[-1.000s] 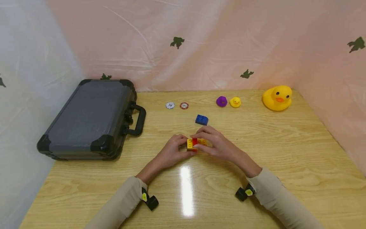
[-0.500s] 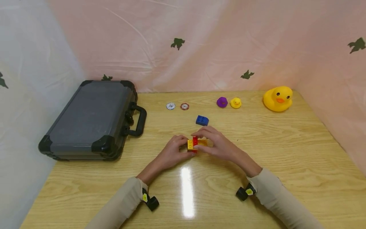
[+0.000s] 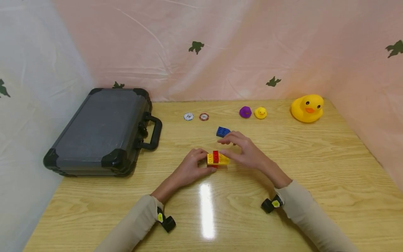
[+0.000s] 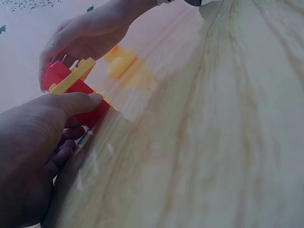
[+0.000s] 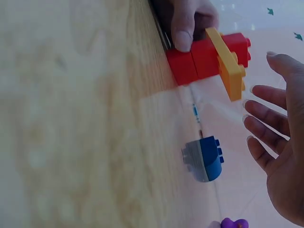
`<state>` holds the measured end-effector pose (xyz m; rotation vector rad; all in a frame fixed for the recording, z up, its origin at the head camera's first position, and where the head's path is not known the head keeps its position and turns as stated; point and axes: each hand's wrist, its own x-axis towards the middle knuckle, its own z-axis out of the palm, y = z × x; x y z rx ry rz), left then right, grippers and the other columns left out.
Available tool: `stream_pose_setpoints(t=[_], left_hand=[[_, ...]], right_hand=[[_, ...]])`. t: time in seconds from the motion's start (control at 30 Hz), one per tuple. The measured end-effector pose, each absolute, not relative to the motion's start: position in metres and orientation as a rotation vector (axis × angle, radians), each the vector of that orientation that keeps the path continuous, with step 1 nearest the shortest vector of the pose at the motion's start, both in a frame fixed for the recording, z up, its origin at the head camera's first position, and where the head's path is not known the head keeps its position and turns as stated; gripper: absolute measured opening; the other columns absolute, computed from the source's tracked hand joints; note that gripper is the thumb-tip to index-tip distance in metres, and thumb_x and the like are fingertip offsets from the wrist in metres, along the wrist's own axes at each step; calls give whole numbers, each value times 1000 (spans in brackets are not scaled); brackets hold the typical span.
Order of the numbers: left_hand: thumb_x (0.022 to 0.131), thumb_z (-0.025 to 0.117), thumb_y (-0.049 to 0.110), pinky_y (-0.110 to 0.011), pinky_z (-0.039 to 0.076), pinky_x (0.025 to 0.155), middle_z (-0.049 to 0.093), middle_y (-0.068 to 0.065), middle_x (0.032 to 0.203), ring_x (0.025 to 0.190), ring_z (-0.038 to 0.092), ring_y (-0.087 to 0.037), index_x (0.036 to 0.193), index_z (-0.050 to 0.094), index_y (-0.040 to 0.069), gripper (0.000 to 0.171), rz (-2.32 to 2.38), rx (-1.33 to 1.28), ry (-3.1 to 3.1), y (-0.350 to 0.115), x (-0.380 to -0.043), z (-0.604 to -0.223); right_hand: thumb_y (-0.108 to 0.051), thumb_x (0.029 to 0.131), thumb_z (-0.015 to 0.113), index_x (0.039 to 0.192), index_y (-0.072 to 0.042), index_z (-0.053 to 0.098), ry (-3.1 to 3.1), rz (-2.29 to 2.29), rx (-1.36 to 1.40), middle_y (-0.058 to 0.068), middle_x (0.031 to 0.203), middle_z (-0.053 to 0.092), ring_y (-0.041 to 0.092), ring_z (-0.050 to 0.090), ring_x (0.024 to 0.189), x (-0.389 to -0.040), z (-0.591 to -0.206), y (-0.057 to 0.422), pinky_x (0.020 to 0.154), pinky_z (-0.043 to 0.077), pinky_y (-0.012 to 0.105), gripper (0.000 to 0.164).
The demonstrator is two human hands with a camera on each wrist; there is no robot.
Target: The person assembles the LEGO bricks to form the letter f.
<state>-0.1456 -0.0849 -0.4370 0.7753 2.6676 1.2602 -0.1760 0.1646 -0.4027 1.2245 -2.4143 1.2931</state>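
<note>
A small brick stack stands on the table in front of me. Its red lower bricks (image 5: 192,64) carry a thin yellow brick (image 5: 229,69) lying crosswise, topped by a red brick (image 3: 215,156). My left hand (image 3: 190,167) grips the stack low down, thumb on the near side and fingers round the back. Just to the right, my right hand (image 3: 248,153) hovers with fingers spread apart and nothing between them; in the right wrist view its fingertips are clear of the top red brick. A blue brick (image 3: 222,131) with a rounded end lies behind the right hand.
A grey case (image 3: 97,129) with black corners and handle fills the table's left side. Behind lie a white chip (image 3: 188,116), a red chip (image 3: 204,117), a purple duck (image 3: 245,112) and a small yellow duck (image 3: 260,112). A large yellow duck (image 3: 306,109) sits back right.
My right hand has let go of the top red brick and moved up and to the right, its fingers spreading. The left hand keeps its hold on the stack.
</note>
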Motion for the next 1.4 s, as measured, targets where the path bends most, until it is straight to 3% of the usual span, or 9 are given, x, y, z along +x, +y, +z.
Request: stream_pose_setpoints(t=[0.27,0.67,1.07,1.4], left_hand=[[90,83,31,-42,45,96,64,-2,117,110,54,-22,114,75,8,34,1251,759,2661,-84,-145,-435],[90,83,32,-42,45,95,64,1,115,109,53,-19,113,75,10,32,1270,750,2650,-85,-145,-435],[89,84,30,-42,46,95,65,-1,113,107,54,-20,112,75,10,32,1275,790,2676,-85,-145,-437],[88,85,28,-42,46,95,66,-2,113,107,55,-20,110,76,9,30,1293,800,2681,-84,-145,-436]], right_hand=[[-1,95,72,117,1,71,-2440,1289,1047,16,108,67,34,59,100,-194,-410,173,82,50,46,22],[-12,100,70,125,0,68,-2573,1329,783,15,122,60,31,53,110,-210,-422,176,88,46,46,28],[-10,97,73,128,5,65,-2589,1365,714,21,120,59,36,50,108,-225,-433,172,88,44,48,34],[-12,98,72,136,6,59,-2711,1327,675,24,123,61,36,47,111,-226,-434,169,96,41,50,44]])
